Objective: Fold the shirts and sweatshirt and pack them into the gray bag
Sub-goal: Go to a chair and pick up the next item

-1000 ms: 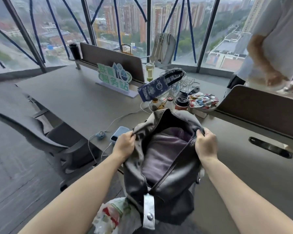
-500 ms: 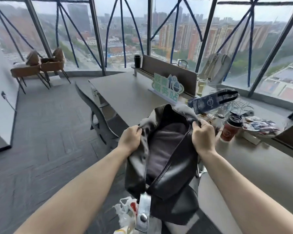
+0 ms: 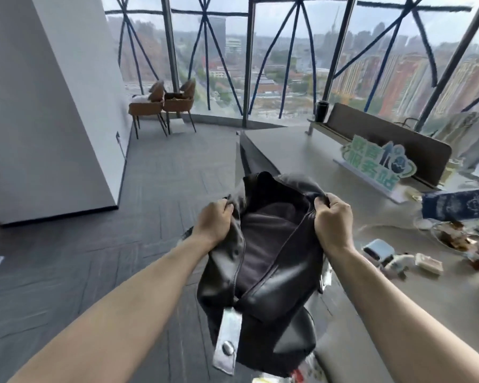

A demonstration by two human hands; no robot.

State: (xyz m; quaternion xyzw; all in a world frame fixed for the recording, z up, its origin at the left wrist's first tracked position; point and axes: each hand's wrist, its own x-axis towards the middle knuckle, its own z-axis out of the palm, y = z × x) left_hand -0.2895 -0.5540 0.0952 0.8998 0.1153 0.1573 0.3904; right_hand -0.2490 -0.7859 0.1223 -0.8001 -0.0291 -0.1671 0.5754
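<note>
The gray bag (image 3: 263,275), dark glossy leather-like, gapes unzipped over dark folded cloth (image 3: 268,233); left hand (image 3: 213,219) and right hand (image 3: 333,219) each clench its rim.

both forearms are bare to the frame's edge, with no sleeve, left hand (image 3: 214,221) and right hand (image 3: 333,220) ungloved.

Windows (image 3: 282,59): full-height, blue-taped, city seen beyond
Wall (image 3: 39,106): white, at left
Floor (image 3: 150,189): gray carpet
Chairs (image 3: 163,102): two brown, placed by glass
Table (image 3: 302,153): beige, w/ brown divider (image 3: 385,139)
</note>
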